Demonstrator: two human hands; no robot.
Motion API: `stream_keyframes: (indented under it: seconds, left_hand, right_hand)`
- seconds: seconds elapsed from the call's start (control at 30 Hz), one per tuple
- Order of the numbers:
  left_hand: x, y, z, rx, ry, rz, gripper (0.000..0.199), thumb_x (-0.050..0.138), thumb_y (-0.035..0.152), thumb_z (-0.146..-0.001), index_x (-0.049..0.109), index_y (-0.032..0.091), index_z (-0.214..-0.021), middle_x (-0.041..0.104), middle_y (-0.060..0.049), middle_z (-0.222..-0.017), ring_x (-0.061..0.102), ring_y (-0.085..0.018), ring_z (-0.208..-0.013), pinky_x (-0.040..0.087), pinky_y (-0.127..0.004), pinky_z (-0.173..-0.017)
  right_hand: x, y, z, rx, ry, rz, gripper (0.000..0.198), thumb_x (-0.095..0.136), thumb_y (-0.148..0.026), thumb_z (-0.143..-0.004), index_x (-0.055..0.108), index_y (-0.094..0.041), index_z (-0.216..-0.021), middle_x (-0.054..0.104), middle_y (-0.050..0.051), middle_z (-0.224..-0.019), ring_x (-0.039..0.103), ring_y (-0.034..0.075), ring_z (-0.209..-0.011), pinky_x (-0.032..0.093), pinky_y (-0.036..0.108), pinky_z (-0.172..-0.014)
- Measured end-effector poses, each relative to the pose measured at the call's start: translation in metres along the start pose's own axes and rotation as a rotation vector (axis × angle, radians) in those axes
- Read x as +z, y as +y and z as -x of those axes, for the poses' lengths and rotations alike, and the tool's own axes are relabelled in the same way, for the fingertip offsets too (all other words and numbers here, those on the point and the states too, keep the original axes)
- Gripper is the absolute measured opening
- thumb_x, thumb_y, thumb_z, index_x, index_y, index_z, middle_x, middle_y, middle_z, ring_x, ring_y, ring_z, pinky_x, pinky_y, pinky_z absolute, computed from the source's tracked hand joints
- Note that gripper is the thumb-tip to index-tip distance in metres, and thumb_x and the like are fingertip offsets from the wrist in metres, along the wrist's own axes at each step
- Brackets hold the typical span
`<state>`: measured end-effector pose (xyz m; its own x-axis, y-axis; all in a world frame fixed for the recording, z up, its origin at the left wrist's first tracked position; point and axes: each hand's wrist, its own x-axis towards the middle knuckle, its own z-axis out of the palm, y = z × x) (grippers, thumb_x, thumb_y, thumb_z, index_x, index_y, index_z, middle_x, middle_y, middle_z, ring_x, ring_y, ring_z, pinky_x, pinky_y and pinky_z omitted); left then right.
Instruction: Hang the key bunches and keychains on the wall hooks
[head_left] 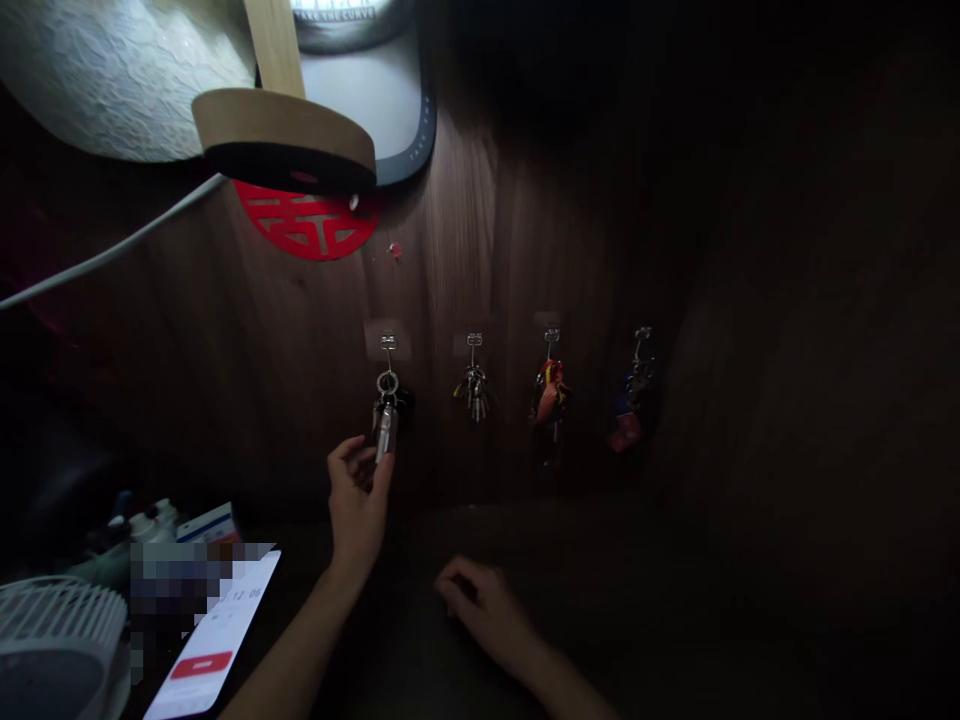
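Note:
My left hand [360, 505] is raised to the leftmost bunch of keys [386, 425], which hangs from a wall hook [388, 345]. Its thumb and some fingertips meet at the lower end of the silver piece, while the index finger curves apart from it. The bunch is still on its hook and shows a metal ring and dark parts. Lower and to the right, my right hand [480, 600] is loosely curled above the dark surface, and I see nothing in it.
Further right hang a second bunch of keys [475, 393], an orange keyring bundle [551, 395] and a dim bundle with a red tag [626, 430]. A lamp [289, 135] juts out above. At lower left are a lit phone [217, 640], a white fan [64, 630] and small bottles [154, 520].

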<state>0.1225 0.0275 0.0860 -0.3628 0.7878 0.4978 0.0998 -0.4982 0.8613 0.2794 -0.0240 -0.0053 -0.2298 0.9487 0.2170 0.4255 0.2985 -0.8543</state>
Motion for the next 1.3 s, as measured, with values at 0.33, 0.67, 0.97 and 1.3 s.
stream_keyframes:
  seconds: [0.33,0.67,0.97,1.3]
  left_hand:
    - [0.006,-0.016,-0.002,-0.324,-0.174,0.334,0.037,0.054,0.042,-0.080,0.044,0.022,-0.109,0.066,-0.001,-0.085,0.069,-0.017,-0.073,0.051,-0.030,-0.070]
    - [0.019,-0.026,-0.004,-0.441,-0.250,0.511,0.030,0.059,0.044,-0.076,0.052,0.020,-0.094,0.067,-0.009,-0.105,0.067,-0.014,-0.073,0.049,-0.025,-0.066]
    - [0.006,-0.027,0.001,-0.473,-0.274,0.546,0.028,0.059,0.042,-0.075,0.050,0.022,-0.093,0.070,-0.004,-0.097,0.066,-0.014,-0.071,0.047,-0.027,-0.068]
    - [-0.021,-0.037,0.016,-0.521,-0.236,0.291,0.037,0.064,0.033,-0.070,0.053,0.019,-0.102,0.070,-0.006,-0.088,0.067,-0.016,-0.069,0.048,-0.026,-0.063]
  right_hand:
    - [0.003,0.002,0.001,-0.031,-0.061,0.046,0.019,0.047,-0.027,-0.083,0.062,-0.018,-0.076,0.060,-0.003,-0.064,0.053,0.010,-0.062,0.034,0.019,-0.056]
    - [0.000,0.004,0.000,-0.058,-0.057,0.110,0.018,0.046,-0.025,-0.083,0.062,-0.018,-0.077,0.060,-0.003,-0.066,0.053,0.011,-0.062,0.035,0.019,-0.058]
    - [-0.001,0.003,0.000,-0.055,-0.070,0.101,0.020,0.046,-0.027,-0.084,0.062,-0.018,-0.077,0.060,-0.002,-0.068,0.054,0.011,-0.064,0.036,0.019,-0.059]
    - [-0.004,0.005,-0.001,-0.066,-0.041,0.125,0.022,0.045,-0.031,-0.086,0.062,-0.019,-0.077,0.061,-0.001,-0.070,0.055,0.012,-0.066,0.037,0.021,-0.062]
